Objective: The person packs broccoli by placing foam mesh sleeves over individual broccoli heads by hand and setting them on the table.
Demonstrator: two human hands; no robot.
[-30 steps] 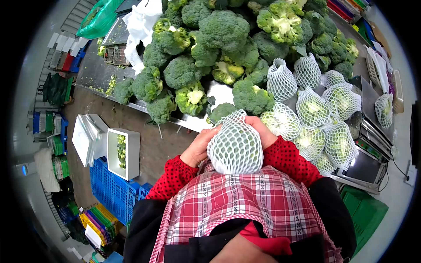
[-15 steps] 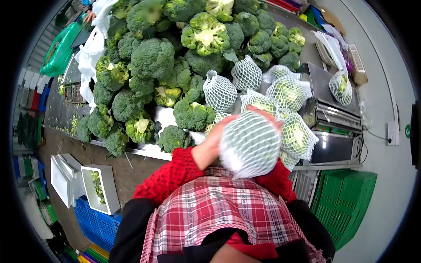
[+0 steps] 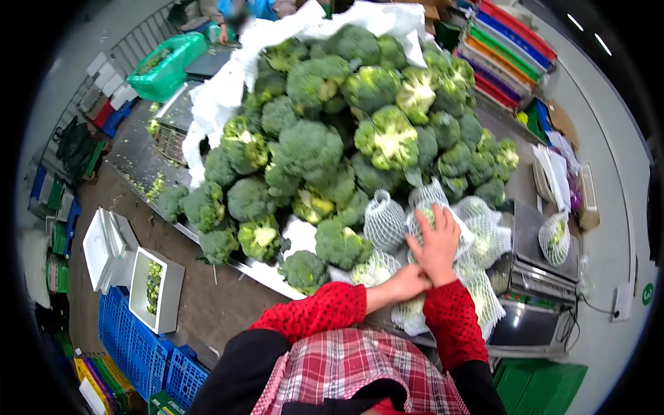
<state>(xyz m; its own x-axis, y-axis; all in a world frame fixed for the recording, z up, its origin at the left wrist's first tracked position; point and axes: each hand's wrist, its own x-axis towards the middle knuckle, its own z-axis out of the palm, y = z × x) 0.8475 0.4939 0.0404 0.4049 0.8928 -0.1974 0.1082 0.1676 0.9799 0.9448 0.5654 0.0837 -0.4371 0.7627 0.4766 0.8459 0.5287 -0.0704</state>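
Note:
My right hand (image 3: 440, 242) reaches over the netted broccoli heads with its fingers spread, lying on or just above a broccoli in white foam net (image 3: 456, 235). My left hand (image 3: 404, 283) is low beside the right wrist, its fingers mostly hidden there; whether it grips anything does not show. Under and beside it are a netted broccoli (image 3: 375, 268) and another netted broccoli (image 3: 411, 315). An upright netted broccoli (image 3: 384, 221) stands left of my right hand. Bare broccoli heads (image 3: 308, 149) are heaped behind and to the left, with one broccoli head (image 3: 304, 271) at the table's front edge.
A metal scale-like machine (image 3: 543, 277) stands at the right, with a netted broccoli (image 3: 554, 238) on it. White foam box (image 3: 176, 294) and blue crates (image 3: 131, 339) are at lower left, a green crate (image 3: 539, 387) at lower right. Another person's hand (image 3: 223, 33) shows at the far left.
The netted broccoli that both hands held before my body is out of them. My right hand has moved forward onto the netted group, and the view has shifted to take in more of the heap.

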